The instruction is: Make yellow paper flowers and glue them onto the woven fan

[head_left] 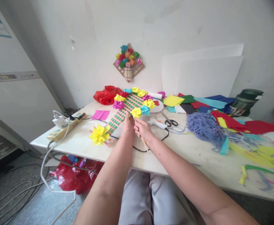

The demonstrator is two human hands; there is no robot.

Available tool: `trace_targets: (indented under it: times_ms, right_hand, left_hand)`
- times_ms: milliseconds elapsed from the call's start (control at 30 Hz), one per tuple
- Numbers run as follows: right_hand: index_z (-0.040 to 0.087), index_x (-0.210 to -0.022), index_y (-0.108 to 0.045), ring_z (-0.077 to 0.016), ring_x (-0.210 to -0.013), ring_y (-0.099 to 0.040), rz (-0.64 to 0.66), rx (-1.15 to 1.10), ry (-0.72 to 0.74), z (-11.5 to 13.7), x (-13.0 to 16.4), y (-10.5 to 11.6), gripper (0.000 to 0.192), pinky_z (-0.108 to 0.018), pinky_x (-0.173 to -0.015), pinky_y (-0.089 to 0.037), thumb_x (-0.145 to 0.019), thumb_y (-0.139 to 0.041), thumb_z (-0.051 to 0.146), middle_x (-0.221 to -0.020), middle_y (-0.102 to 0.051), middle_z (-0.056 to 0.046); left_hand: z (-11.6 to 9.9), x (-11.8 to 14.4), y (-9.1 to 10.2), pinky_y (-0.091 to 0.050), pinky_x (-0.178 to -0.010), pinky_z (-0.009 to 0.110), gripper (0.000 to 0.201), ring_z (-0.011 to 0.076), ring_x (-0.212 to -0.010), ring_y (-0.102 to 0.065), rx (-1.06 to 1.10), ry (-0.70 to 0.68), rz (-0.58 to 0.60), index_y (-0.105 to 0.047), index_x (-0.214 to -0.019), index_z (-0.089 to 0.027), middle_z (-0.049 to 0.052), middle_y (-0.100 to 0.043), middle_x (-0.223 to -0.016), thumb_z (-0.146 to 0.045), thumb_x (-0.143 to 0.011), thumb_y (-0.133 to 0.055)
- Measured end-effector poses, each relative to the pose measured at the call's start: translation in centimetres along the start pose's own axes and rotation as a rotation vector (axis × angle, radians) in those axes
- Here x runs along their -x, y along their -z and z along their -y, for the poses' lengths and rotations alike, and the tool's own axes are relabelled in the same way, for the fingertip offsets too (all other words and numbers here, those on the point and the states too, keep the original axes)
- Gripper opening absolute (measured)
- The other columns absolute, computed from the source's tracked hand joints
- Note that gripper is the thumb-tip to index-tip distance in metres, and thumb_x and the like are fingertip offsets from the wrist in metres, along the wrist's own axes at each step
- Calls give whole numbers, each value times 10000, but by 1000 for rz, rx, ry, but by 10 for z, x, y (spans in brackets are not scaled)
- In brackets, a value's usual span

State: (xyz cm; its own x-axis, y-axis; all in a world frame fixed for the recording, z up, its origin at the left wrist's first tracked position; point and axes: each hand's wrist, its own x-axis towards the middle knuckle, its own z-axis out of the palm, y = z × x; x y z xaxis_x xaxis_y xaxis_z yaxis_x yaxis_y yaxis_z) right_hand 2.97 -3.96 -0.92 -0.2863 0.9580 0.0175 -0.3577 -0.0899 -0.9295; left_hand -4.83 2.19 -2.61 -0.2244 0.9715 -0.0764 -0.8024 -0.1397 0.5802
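A woven panel of green and pink strips (121, 118) lies slanted on the table, edged with crepe paper flowers in yellow, blue, magenta and red. My left hand (127, 124) is closed at its right edge, fingertips partly hidden. My right hand (143, 128) grips a thin wooden stick (145, 145), whose upper end points at a yellow paper flower (136, 112). Beside that flower sits a blue one (145, 110). At the panel's near left corner is a larger yellow flower (99, 134). To the right of my hands lies a white glue gun (158, 124) with a black cord.
Scissors (171, 122), a heap of purple yarn (204, 128) and coloured paper sheets (174, 100) cover the right side. A power strip (65, 127) with cables lies left. A red plastic bag (107, 94) stands behind the panel. A flower ornament (128, 64) hangs on the wall.
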Motion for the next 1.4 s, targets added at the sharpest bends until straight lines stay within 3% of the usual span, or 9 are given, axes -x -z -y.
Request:
trace_targets:
  times_ms: [200, 367, 533, 1067, 1400]
  right_hand:
    - [189, -958, -525, -27, -292, -235, -11, -112, -59, 9, 6, -2, 203, -159, -311, -140, -758, -522, 223, -437, -345, 140]
    - [205, -864, -487, -32, -290, -218, 23, -160, -77, 13, 7, 0, 88, -159, -309, -139, -776, -499, 203, -437, -343, 135]
    - [204, -871, -482, -35, -292, -212, 44, -200, -72, 12, 6, 3, 87, -152, -305, -142, -789, -477, 175, -441, -340, 132]
    - [195, -866, -474, -35, -300, -193, 96, -274, -54, 13, 7, 7, 75, -154, -308, -146, -810, -459, 148, -458, -338, 126]
    - [189, -856, -480, -34, -300, -198, 77, -273, -82, 12, 7, 8, 84, -155, -314, -136, -814, -432, 134, -451, -345, 120]
  left_hand:
    - [-2, 3, -2, -484, -702, 291, 234, 192, -700, -647, 21, 23, 16, -597, -812, -145, 48, -631, -650, -377, -786, -599]
    - [-5, 3, -2, -465, -674, 264, 96, 168, -667, -631, 39, 43, 78, -589, -719, -148, 33, -613, -623, -242, -716, -609]
    - [-6, 0, 1, -441, -598, 243, 45, 121, -529, -563, 36, 33, 94, -531, -617, -166, 0, -573, -548, -160, -657, -552]
    - [-10, 10, -6, -424, -605, 242, 120, 102, -485, -524, 5, 22, 62, -526, -551, -157, -13, -540, -500, -97, -654, -542]
    - [-6, 8, 0, -477, -668, 262, 45, 140, -579, -610, 9, 45, 39, -571, -701, -153, 7, -598, -583, -186, -670, -578]
